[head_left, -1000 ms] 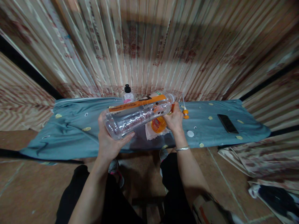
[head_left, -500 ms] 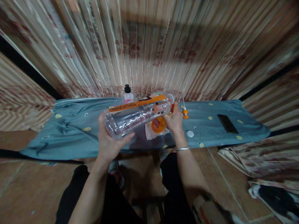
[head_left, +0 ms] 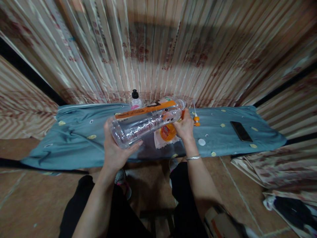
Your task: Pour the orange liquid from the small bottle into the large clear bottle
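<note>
A large clear plastic bottle [head_left: 146, 123] with an orange label lies tilted above the table, its base toward me. My left hand [head_left: 114, 145] is wrapped round the base end. My right hand [head_left: 184, 127] is closed near the bottle's neck, over an orange bottle [head_left: 167, 133] that lies on a white cloth [head_left: 158, 142]. What the right fingers pinch is hidden.
A low table under a blue-green cloth [head_left: 81, 138] runs across in front of striped curtains. On it stand a small black-capped bottle [head_left: 135, 99], a thin tube with orange fittings [head_left: 196, 118], a white cap [head_left: 201, 142] and a black phone [head_left: 241, 131]. Patterned fabric lies on the floor at right.
</note>
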Demonstrator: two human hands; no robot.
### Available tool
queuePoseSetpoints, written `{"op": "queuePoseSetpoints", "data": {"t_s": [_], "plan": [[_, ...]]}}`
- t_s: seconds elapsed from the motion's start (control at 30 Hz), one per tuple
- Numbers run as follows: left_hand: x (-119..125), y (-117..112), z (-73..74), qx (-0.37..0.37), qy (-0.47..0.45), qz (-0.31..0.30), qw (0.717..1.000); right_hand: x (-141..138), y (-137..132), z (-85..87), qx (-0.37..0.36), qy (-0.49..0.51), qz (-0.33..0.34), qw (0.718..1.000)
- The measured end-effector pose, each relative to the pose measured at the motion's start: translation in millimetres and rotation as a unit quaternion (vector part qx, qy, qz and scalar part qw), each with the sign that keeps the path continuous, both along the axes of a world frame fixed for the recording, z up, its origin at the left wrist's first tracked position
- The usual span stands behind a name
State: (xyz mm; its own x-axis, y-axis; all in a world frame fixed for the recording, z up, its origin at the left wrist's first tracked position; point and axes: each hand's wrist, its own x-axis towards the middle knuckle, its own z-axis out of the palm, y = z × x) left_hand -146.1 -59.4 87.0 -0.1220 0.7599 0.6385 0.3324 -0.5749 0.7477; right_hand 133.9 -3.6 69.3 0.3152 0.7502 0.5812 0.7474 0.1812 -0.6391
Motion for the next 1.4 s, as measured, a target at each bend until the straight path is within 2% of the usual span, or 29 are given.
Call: {"op": "queuePoseSetpoints", "data": {"t_s": [0.3,0.7,1.4], "plan": [[0.0,0.5,0.9,0.006,0.011,0.016,1.0,-1.5,-0.6,1.4,0.007,0.007,0.001,1.0],[-0.8,0.4,-1.7,-0.006,-0.002,-0.003,1.0,-1.0,0.0,1.4,0.007,0.01,0.006,1.0],[-1.1,0.3,-1.2,-0.003,0.006,0.006,1.0,-1.8,0.0,1.3,0.009,0.003,-0.001,1.0]]}}
